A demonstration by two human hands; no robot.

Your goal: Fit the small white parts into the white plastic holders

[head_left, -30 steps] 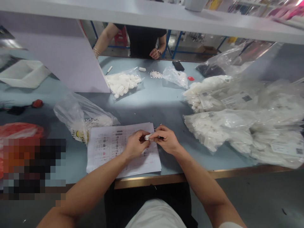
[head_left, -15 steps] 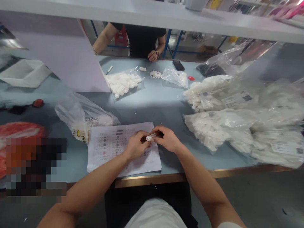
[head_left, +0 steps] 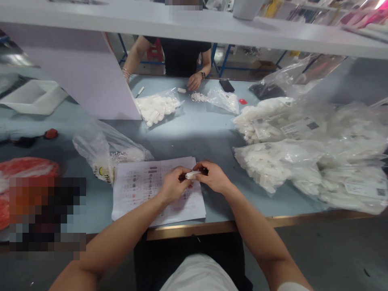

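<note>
A small white plastic piece (head_left: 193, 174) is held between my two hands, over the right part of some printed sheets (head_left: 133, 206). My left hand (head_left: 175, 184) pinches its left end between thumb and fingers. From the other side, my right hand (head_left: 214, 177) grips the right end, its fingers curled over the top. The fingers cover much of the piece, so its exact kind does not show. Behind the sheets lies a clear plastic bag (head_left: 100, 141) with small white and black bits in it.
Bulky clear bags of white parts (head_left: 279, 161) fill the right side. Another bag of white pieces (head_left: 157, 107) lies beyond the sheets, beside an upright panel (head_left: 81, 76). Across the table sits a co-worker (head_left: 182, 56), near a phone (head_left: 226, 85). A shelf (head_left: 182, 24) spans overhead.
The white piece now lies flatter and shows more of its length between my fingers. The co-worker's hand at the far side has moved down toward the small white bits.
</note>
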